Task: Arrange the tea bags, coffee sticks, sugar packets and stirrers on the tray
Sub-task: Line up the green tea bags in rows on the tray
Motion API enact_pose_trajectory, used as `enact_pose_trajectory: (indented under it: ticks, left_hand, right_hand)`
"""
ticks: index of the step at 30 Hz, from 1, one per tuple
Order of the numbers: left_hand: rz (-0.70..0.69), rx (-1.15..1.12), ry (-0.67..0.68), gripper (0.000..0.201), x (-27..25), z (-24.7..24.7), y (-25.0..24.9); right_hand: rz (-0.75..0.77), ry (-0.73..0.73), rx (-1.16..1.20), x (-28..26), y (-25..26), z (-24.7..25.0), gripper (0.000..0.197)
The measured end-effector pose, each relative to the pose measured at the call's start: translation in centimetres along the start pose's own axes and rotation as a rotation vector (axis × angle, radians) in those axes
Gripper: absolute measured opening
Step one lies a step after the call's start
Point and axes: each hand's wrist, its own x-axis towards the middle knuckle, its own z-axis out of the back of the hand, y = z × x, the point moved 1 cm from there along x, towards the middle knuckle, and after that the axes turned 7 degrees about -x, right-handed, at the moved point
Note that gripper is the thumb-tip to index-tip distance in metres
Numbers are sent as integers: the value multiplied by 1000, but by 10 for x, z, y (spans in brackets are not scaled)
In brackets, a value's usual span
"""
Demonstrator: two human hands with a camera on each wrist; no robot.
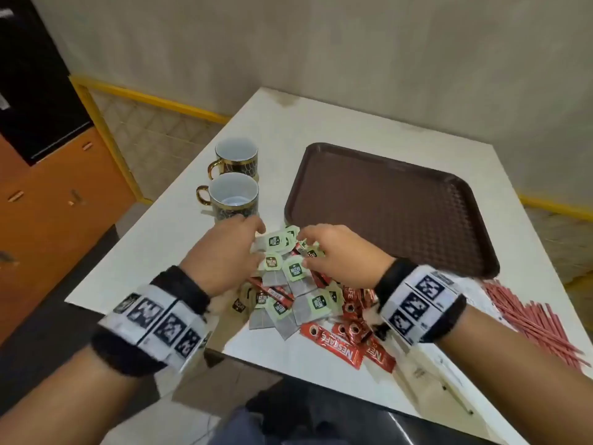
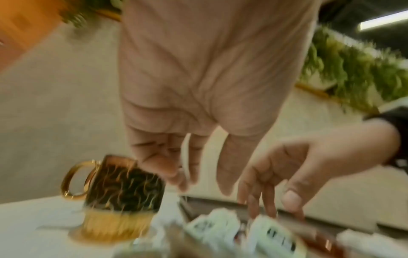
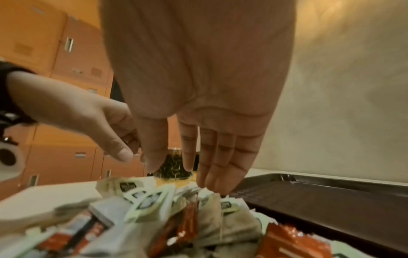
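A heap of tea bags [image 1: 295, 274] with pale green tags lies on the white table, mixed with red coffee sticks [image 1: 333, 345]. The brown tray [image 1: 385, 203] sits just beyond it with nothing on it. Red stirrers [image 1: 532, 319] are spread at the right. My left hand [image 1: 250, 242] hovers over the heap's far left side, fingers [image 2: 187, 167] straight and holding nothing. My right hand [image 1: 305, 248] reaches in from the right, and its straight fingertips [image 3: 212, 185] touch the top tea bags [image 3: 150, 199] without pinching any. Pale packets [image 1: 449, 377] lie faintly at the front right.
Two dark mugs with gold handles stand left of the tray, the near one [image 1: 234, 197] close to my left fingers, the far one [image 1: 237, 155] behind it. The table edge [image 1: 134, 303] runs near my left wrist. Orange cabinets stand to the left.
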Motion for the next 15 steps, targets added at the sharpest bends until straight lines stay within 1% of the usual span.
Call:
enact_pose_trajectory:
  ticks: [2,4,6,8,10,13,15]
  left_hand:
    - [73,70,16,41,9,-7,3]
    - [122,110,101,40,10,-12,3]
    - [106,121,145,39,12,-18,4]
    - [57,162,149,40,11,-18,2]
    - [16,186,122,43,12,-17,0]
    - [-54,197,145,47,14,-18,-3]
    - [-80,179,158,40,16,-19,-4]
  right_hand:
    - [-20,57,-89,11,4,-5,37]
    - [-14,84,-163,16,8,-9,33]
    - [9,70,-193,19,8,-12,26]
    - [9,53,-197,20,8,-11,19]
    - [-2,60,-185,21,8,-12,14]
    - [-11,53,-111,22,5,-9,12]
    - [-15,46,-27,22,2,-6,13]
